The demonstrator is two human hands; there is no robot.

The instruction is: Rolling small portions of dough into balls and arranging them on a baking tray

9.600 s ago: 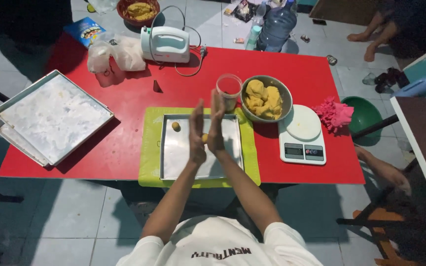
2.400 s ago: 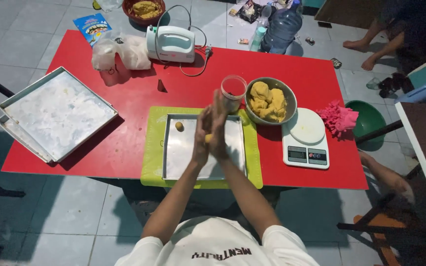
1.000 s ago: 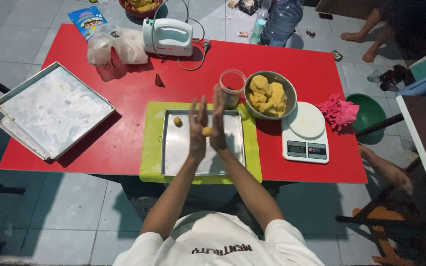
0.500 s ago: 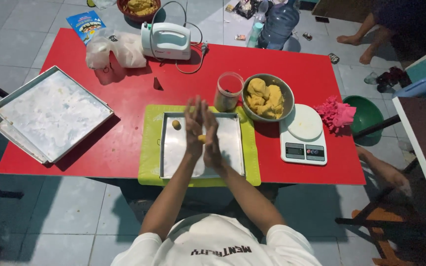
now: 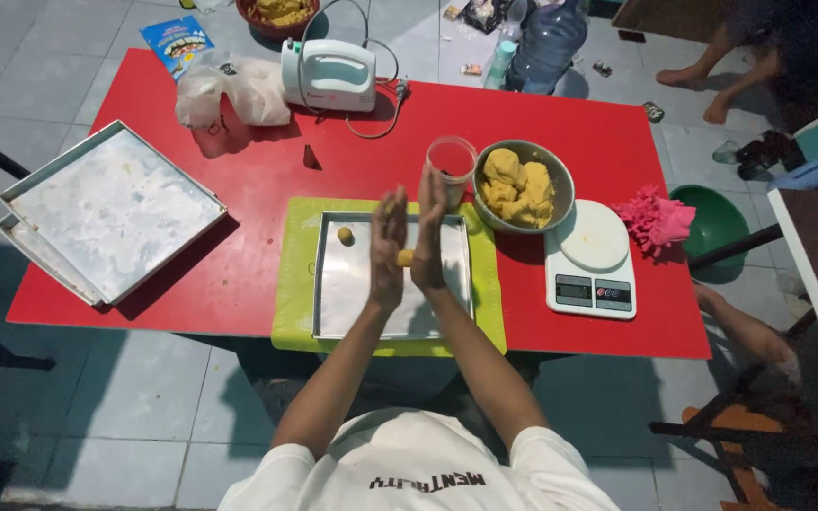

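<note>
Dull metal tray (image 5: 362, 284) on matt green mat (image 5: 295, 274); glossy red table (image 5: 560, 123); soft yellow dough (image 5: 405, 256)
</note>
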